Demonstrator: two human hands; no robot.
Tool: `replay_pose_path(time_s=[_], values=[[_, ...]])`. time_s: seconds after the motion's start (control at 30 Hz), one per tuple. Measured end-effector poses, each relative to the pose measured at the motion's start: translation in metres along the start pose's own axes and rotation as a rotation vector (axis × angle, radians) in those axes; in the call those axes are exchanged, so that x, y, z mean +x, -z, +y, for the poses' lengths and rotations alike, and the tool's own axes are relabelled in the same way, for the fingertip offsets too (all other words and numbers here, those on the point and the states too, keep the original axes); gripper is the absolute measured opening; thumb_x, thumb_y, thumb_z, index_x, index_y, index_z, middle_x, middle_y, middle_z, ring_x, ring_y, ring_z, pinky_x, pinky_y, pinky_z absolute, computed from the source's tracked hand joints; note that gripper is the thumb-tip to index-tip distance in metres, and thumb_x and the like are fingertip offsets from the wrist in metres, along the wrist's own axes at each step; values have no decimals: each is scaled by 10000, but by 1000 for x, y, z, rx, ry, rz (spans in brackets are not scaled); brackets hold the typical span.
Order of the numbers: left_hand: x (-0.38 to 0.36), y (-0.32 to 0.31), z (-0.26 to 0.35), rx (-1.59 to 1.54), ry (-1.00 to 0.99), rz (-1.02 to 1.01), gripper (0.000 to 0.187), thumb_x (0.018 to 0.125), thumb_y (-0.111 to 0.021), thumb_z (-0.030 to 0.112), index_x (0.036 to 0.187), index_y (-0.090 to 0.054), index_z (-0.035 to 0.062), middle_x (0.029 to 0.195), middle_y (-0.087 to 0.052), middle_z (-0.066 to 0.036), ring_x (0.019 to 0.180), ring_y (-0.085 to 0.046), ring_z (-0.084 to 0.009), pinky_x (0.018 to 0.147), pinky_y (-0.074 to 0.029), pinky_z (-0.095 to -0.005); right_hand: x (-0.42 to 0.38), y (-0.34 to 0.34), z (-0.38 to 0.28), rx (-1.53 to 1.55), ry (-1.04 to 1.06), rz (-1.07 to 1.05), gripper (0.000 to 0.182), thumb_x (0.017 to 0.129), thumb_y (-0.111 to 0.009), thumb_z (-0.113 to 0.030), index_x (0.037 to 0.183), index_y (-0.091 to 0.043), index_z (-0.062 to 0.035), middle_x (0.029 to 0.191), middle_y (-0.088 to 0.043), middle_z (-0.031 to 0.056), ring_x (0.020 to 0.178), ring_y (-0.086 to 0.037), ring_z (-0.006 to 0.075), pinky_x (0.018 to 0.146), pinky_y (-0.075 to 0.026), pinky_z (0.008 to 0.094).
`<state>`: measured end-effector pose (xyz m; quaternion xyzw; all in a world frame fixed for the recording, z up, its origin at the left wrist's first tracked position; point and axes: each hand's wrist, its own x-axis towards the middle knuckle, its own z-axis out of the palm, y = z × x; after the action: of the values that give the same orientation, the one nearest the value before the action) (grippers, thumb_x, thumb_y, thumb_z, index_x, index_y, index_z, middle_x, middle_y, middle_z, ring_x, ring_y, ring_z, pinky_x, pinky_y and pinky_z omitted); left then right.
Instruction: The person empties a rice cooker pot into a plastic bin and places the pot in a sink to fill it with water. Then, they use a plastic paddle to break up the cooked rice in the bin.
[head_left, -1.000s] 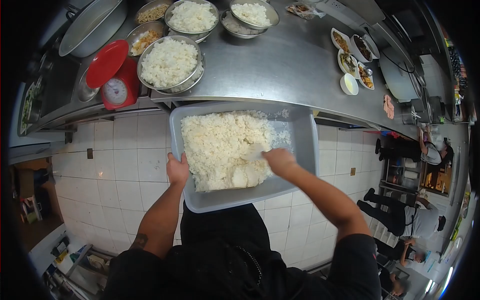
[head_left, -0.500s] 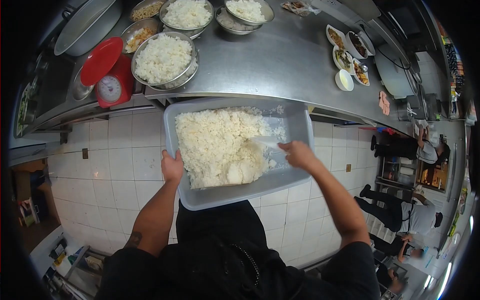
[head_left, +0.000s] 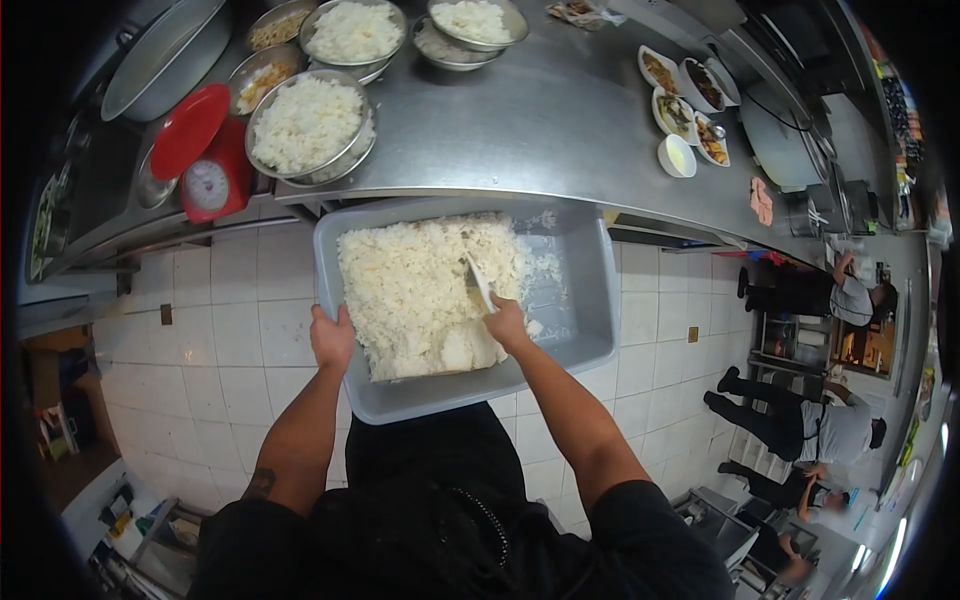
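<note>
Closed around the white paddle (head_left: 478,283), my right hand (head_left: 507,324) digs its blade into the rice (head_left: 415,290) filling the left part of the grey tub (head_left: 590,300). My left hand (head_left: 331,340) grips the tub's left rim. Beyond the tub, the steel desk (head_left: 540,120) carries a bowl of rice (head_left: 308,125) and a red scale (head_left: 205,160).

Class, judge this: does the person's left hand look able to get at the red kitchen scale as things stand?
Probably not: the left hand grips the tub rim, and letting go might drop it. The scale sits uncovered.
</note>
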<state>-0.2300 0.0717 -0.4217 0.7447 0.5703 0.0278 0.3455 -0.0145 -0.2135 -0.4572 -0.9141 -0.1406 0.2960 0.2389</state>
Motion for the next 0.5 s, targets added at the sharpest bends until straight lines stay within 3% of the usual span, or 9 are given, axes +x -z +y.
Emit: replay_pose_path(time_s=[0.03,0.1,0.2,0.27,0.37,0.4,0.5], values=[[0,-2,3,1,-16,1,458,964,-655,339,1164,-527,-53,1037,-694,-344,1002,-665,-523,887,-528,-558,12,1,-11,92,-53,-32,601,789,-618,-63,1387,-651,-111,1178,-688,308,1083,-691,432,971,-540,429],[0,-3,-2,6,-22,39,456,966,-653,342,1161,-527,-50,1028,-698,-340,994,-667,-523,884,-529,-556,22,42,-18,-202,110,-157,583,794,-605,-46,1370,-664,-113,1183,-683,316,1094,-687,432,989,-531,426],[-3,1,4,6,-11,22,458,968,-651,348,1160,-527,-49,1032,-696,-342,993,-668,-522,883,-531,-554,3,139,-31,-555,224,-349,670,805,-576,-14,1433,-622,-242,1257,-688,202,1165,-662,377,1014,-523,443],[-1,0,2,10,10,12,465,968,-649,351,1167,-526,-51,1035,-696,-342,996,-668,-522,885,-531,-554,-27,199,-71,-653,102,-445,666,808,-564,-6,1426,-630,-245,1230,-700,192,1181,-654,357,1019,-520,458],[2,-1,-3,17,27,15,478,969,-647,356,1180,-525,-55,1039,-694,-345,1000,-667,-522,888,-530,-554,-26,180,-51,-829,247,-540,536,835,-612,-41,1343,-667,-204,1254,-687,153,1174,-660,363,955,-557,481],[2,-4,-3,16,19,17,484,969,-647,358,1185,-524,-58,1041,-693,-347,1000,-667,-523,889,-530,-555,-25,152,-47,-753,256,-510,453,841,-617,-56,1267,-704,-181,1243,-691,157,1185,-656,370,949,-559,483],[3,-6,-7,29,4,30,489,968,-646,358,1191,-526,-59,1042,-692,-349,999,-667,-523,890,-530,-554,11,66,-45,-808,134,-510,335,849,-612,-62,1144,-743,-153,1243,-699,158,1157,-673,371,958,-558,480]])
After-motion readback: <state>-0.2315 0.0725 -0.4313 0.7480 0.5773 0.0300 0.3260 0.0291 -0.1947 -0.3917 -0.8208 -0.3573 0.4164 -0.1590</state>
